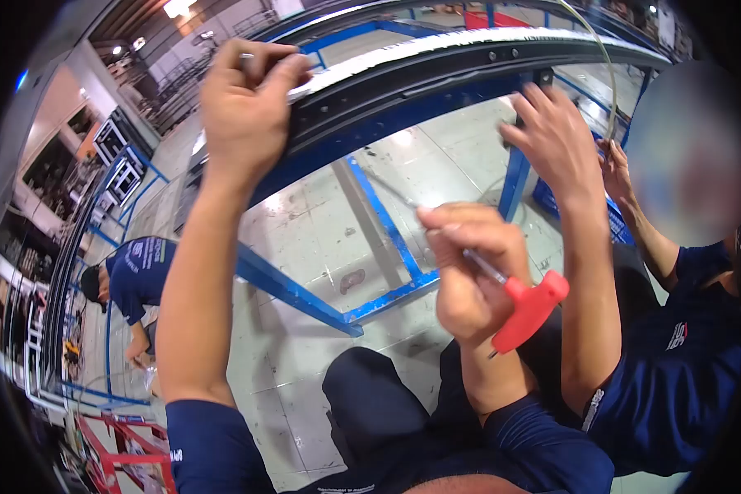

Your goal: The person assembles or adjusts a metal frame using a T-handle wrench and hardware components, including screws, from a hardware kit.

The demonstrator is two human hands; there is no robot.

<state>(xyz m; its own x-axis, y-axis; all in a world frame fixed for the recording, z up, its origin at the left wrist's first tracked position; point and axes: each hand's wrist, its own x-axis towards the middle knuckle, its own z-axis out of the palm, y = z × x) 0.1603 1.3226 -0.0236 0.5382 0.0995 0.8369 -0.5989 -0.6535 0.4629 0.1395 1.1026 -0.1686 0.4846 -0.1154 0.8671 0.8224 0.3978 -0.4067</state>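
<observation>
My left hand (245, 107) reaches up and grips the edge of a long black frame rail (436, 78) with a white strip along its top, pinching a small metal piece at the rail's end. Lower down, my right hand (469, 272) is closed around a T-handle hex key with a red handle (528, 309); its metal shaft runs through my fist. A co-worker's hand (556, 140) presses on the same rail further right, and their other hand (616, 169) holds a thin cable.
A blue steel stand (387, 239) carries the rail above a pale concrete floor. The co-worker in a dark blue shirt (675, 362) sits close on my right. Another person (132, 280) bends over at far left. Red frames (119, 453) lie at bottom left.
</observation>
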